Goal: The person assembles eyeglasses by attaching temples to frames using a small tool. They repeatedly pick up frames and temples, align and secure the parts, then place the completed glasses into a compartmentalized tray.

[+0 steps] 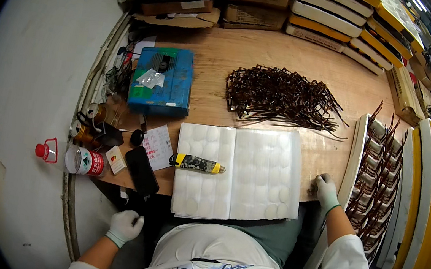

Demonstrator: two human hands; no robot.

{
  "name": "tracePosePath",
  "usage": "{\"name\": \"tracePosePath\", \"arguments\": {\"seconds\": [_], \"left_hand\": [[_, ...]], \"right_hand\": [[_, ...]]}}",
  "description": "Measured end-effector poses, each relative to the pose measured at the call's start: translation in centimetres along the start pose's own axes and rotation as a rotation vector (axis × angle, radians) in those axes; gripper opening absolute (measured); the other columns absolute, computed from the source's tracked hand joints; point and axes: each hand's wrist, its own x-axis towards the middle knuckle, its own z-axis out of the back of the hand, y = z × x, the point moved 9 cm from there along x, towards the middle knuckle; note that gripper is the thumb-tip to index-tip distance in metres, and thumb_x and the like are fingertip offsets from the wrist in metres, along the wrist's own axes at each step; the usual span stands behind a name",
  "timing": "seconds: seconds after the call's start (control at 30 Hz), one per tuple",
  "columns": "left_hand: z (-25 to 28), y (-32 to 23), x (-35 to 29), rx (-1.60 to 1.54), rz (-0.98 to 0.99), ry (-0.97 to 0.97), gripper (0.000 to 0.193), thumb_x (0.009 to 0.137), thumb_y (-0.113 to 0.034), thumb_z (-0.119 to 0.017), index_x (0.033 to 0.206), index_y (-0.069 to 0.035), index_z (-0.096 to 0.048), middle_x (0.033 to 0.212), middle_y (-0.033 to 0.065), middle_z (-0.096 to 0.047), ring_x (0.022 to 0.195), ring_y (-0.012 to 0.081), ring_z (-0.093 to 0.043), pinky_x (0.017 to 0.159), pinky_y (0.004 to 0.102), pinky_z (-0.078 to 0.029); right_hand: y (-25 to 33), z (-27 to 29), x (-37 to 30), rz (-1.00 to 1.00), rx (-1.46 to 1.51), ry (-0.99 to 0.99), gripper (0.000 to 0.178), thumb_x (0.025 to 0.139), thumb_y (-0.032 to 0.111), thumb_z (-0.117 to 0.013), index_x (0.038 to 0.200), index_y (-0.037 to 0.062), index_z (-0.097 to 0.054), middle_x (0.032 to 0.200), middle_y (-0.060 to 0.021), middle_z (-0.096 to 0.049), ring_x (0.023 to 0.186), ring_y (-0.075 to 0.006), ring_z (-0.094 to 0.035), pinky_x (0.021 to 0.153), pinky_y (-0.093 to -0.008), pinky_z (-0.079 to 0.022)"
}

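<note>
White shirt cloth [210, 242] lies nearest the camera, across the lower middle of the frame. Just above it the spread booklet [231, 187] of round white pads [263, 169] overhangs the near edge of the wooden surface [217, 51], probably so that both halves face the person squarely. Across its left half lies the utility knife [197, 163], perhaps put there to weigh the sheet down and stay within reach. At right of centre, the right hand [325, 191] rests at the surface's edge, maybe for support, near the foam tray [356, 155] of dark wire parts [383, 165]; I cannot tell whether its grip has anything in it. At the lower left, the left hand [125, 225] is below the surface's edge, loosely curled, with nothing visible in it; how tight its grip is, I cannot tell. Counted: one booklet, one knife, one wire heap [282, 97] too tangled to number piece by piece, one blue box [161, 90], one phone [142, 171], one plastic bottle [86, 162], two cans [97, 112], two gloved hands
</note>
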Motion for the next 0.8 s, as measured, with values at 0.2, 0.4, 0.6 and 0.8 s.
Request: {"name": "tracePosePath", "arguments": {"seconds": [0.2, 0.4, 0.6, 0.8], "left_hand": [[11.6, -13.4, 14.5, -0.025, -0.386, -0.204, 0.015, 0.082, -0.022, -0.071, 0.078, -0.007, -0.068, 0.07, 0.0112, -0.063, 0.063, 0.0312, -0.063, 0.057, 0.0432, -0.051], [0.2, -23.4, 33.8, 0.559, -0.781, 0.284, 0.019, 0.082, -0.028, -0.066, 0.077, -0.009, -0.064, 0.079, 0.01, -0.067, 0.072, 0.0333, -0.067, 0.066, 0.0472, -0.055], [-12.5, -17.3, 48.9, -0.904, 0.131, 0.101, 0.062, 0.083, -0.008, -0.065, 0.139, 0.01, -0.046, 0.13, 0.0269, -0.062, 0.111, 0.0354, -0.065, 0.096, 0.0372, -0.05], [-10.3, -19.7, 46.6, -0.37, 0.186, 0.14, 0.038, 0.087, -0.014, -0.06, 0.119, 0.005, -0.064, 0.114, 0.0284, -0.068, 0.106, 0.0338, -0.068, 0.092, 0.0396, -0.053]], "right_hand": [[-1.6, 0.8, 0.2, 0.236, 0.35, -0.307, 0.011, 0.103, 0.015, -0.049, 0.103, 0.0037, -0.049, 0.078, -0.0097, -0.055, 0.053, -0.0186, -0.056, 0.045, -0.0343, -0.047], [-1.1, 1.1, -0.2, 0.362, 0.095, -0.469, 0.016, 0.101, 0.015, -0.052, 0.096, 0.0003, -0.055, 0.072, -0.0074, -0.059, 0.05, -0.0162, -0.059, 0.044, -0.033, -0.046], [-0.9, 1.2, 0.0, 0.439, -0.031, -0.498, 0.017, 0.101, 0.016, -0.052, 0.094, 0.0001, -0.055, 0.071, -0.0078, -0.059, 0.05, -0.0155, -0.057, 0.045, -0.0323, -0.046], [-0.9, 1.5, -0.3, 0.475, -0.1, -0.534, 0.018, 0.101, 0.016, -0.052, 0.093, -0.0003, -0.056, 0.07, -0.0079, -0.06, 0.05, -0.0157, -0.058, 0.046, -0.0318, -0.047]]}}
